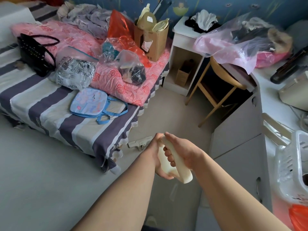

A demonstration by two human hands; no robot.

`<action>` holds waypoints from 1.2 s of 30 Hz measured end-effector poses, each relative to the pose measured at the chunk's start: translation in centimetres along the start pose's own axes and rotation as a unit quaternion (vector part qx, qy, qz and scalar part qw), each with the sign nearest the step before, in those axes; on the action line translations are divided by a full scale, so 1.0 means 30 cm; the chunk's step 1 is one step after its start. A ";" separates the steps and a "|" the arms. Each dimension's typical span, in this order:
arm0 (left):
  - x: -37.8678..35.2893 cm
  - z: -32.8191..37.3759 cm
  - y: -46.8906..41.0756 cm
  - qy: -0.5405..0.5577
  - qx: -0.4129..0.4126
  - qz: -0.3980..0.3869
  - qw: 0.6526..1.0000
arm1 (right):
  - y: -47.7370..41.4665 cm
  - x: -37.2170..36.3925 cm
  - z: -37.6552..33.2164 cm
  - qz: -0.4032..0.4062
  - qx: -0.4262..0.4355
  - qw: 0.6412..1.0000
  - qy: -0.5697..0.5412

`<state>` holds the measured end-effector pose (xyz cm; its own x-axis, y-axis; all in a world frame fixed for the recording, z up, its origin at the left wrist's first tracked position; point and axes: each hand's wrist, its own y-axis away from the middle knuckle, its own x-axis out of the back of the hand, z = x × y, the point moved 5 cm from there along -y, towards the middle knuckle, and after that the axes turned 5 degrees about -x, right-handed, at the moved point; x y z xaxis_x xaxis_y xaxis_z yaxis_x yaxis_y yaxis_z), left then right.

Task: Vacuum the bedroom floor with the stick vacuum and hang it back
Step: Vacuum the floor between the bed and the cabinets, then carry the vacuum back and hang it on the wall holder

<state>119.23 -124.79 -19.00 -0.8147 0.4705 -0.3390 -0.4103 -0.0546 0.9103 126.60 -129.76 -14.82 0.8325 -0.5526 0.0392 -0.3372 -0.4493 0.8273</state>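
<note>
I hold a cream-white stick vacuum [182, 172] by its handle at the bottom centre. My right hand [180, 151] grips the handle from above, fingers curled through the loop. My left hand [157, 155] grips the vacuum's body from the left side and underneath. The white floor head [139, 142] lies on the beige floor [163, 112] just past my hands, close to the bed's corner. The tube between the handle and the head is hidden behind my hands.
A bed [50, 104] with a striped sheet, pink quilt, bags and a cardboard box [154, 39] fills the left. A white nightstand [183, 64] and wooden chair [216, 87] stand ahead. A grey cabinet [241, 139] and cluttered desk line the right.
</note>
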 end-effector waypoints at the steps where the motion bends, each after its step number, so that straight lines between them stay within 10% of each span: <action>1: 0.000 -0.007 0.000 0.006 0.001 0.011 1.000 | 0.000 0.003 0.006 0.001 0.002 1.000 0.003; 36: 0.081 -0.217 0.055 0.185 -0.063 -0.004 0.981 | 0.079 -0.066 0.040 -0.079 0.030 0.996 0.007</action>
<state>113.90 -129.48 -19.87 -0.8947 0.1214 -0.4299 -0.4455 -0.1718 0.8786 123.62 -130.57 -13.60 0.8833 -0.4618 -0.0811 -0.2263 -0.5713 0.7889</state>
